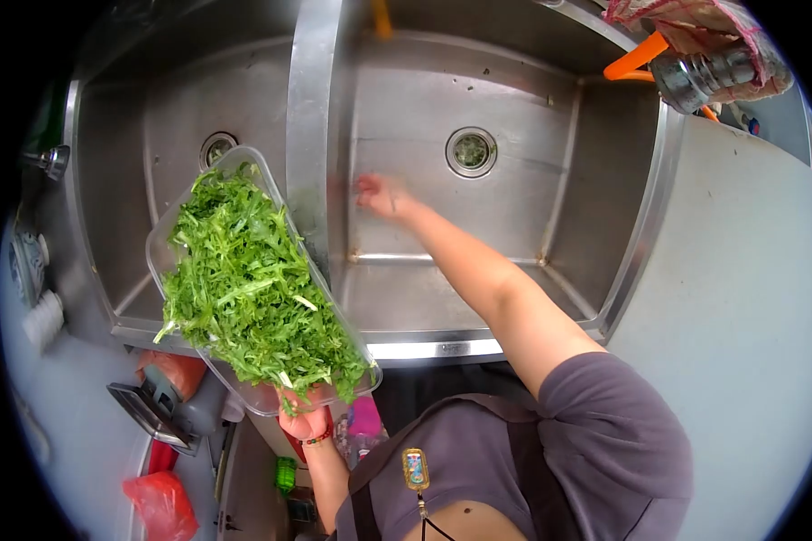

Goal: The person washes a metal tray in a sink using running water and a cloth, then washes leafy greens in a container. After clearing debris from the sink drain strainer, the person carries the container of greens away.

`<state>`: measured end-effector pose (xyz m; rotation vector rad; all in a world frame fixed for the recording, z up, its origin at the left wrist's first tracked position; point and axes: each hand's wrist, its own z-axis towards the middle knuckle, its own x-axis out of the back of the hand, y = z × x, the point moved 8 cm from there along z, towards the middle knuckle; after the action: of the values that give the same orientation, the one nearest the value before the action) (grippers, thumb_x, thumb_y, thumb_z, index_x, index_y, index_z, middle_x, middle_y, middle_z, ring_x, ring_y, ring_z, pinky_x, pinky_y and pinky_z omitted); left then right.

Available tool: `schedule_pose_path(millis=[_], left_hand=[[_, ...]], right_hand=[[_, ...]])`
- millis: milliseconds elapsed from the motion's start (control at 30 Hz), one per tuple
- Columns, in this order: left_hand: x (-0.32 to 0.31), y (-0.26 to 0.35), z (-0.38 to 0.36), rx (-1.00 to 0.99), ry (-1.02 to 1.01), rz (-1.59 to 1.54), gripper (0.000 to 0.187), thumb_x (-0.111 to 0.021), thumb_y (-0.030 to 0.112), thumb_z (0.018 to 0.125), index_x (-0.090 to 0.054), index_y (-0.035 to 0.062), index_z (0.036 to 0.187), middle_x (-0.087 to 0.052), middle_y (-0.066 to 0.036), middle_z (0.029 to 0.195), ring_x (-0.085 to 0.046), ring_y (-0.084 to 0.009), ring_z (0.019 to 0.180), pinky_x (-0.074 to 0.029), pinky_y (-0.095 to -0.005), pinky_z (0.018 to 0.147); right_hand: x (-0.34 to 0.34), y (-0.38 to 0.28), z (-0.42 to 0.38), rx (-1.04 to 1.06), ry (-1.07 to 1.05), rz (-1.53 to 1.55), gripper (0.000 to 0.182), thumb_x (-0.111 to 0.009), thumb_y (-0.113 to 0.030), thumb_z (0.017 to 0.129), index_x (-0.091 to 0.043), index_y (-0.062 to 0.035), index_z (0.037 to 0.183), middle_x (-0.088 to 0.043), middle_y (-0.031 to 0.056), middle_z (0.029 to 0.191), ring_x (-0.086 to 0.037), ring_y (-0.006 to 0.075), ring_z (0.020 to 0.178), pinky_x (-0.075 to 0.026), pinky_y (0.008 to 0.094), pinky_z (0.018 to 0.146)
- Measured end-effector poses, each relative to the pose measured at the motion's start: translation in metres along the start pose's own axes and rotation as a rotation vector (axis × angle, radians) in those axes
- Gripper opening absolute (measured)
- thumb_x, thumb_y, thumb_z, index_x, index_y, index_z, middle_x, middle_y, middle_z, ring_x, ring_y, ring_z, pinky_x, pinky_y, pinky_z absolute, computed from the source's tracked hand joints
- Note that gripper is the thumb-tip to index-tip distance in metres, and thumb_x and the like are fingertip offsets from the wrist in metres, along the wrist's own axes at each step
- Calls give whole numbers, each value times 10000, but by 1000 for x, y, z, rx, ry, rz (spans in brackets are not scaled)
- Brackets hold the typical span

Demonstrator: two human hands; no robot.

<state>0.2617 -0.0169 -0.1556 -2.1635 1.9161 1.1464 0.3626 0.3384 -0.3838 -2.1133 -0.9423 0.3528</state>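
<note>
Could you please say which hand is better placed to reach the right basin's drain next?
Probably the right hand: though blurred, it looks free over that basin, while the left hand supports the container of greens.

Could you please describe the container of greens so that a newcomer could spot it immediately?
Start at the stainless-steel double sink. Over the front edge of its left basin, the left hand holds a clear plastic container. Unlike its neighbours, it is heaped with bright leafy greens.
</note>
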Motion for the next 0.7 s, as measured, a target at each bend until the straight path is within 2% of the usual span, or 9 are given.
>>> schedule_pose_path(millis=[100,167,267,300,367,500,533,633,700], left_hand=[[22,2,0,-17,9,-27,487,-524,186,742,-510,94,1219,-419,-128,1340,-389,-331,1209,-202,-585,1050],[16,2,0,-12,-4,6,545,-526,187,737,-457,106,1271,-426,-124,1331,-384,-330,1212,-194,-587,1052],[11,0,3,11,-51,-7,649,-527,187,730,-361,140,1356,-445,-113,1302,-382,-326,1206,-189,-582,1057],[12,-1,2,8,8,-26,585,-527,198,737,-424,140,1310,-448,-109,1300,-394,-321,1193,-190,-601,1046],[31,2,2,-6,0,-24,483,-526,214,748,-505,122,1223,-451,-113,1296,-392,-328,1194,-200,-598,1042],[13,1,0,40,-74,-10,410,-530,202,748,-545,66,1135,-471,-132,1275,-400,-330,1192,-268,-540,1031],[2,1,-1,31,-72,-10,410,-530,202,748,-545,66,1135,-471,-132,1275,-400,-330,1192,-268,-540,1031],[3,3,-2,-16,127,12,267,-521,183,758,-581,44,978,-515,-133,1226,-445,-322,1154,-304,-519,1011],[8,4,-2,-15,84,-27,216,-509,179,768,-595,54,922,-537,-129,1190,-447,-325,1150,-302,-520,1012]], right_hand=[[56,56,23,-120,115,68,463,-669,-195,724,-564,-21,1140,-635,99,987,-602,199,893,-478,307,801],[122,32,-14,-177,310,-74,413,-641,-177,750,-574,-15,1125,-643,109,954,-605,180,883,-482,295,783],[204,25,-36,-95,416,153,360,-624,-151,782,-572,-11,1109,-635,93,955,-609,147,864,-488,267,728],[230,14,-47,-117,439,215,345,-619,-131,804,-557,-2,1118,-626,65,965,-610,128,858,-489,247,688],[303,28,-41,28,605,-142,380,-647,-209,753,-588,-8,1070,-646,136,951,-621,222,883,-496,317,777],[381,6,-28,-11,726,-782,615,-657,-289,736,-456,18,1230,-483,213,1237,-461,318,1164,-371,356,980],[388,5,-20,-30,739,-980,707,-665,-302,727,-395,25,1292,-392,236,1340,-380,328,1250,-309,355,1041],[381,19,9,-32,561,-846,774,-636,-340,748,-299,32,1338,-240,231,1424,-195,334,1342,-195,352,1100],[344,44,15,21,561,-997,769,-634,-348,750,-309,34,1332,-254,242,1415,-215,349,1332,-205,370,1098]])
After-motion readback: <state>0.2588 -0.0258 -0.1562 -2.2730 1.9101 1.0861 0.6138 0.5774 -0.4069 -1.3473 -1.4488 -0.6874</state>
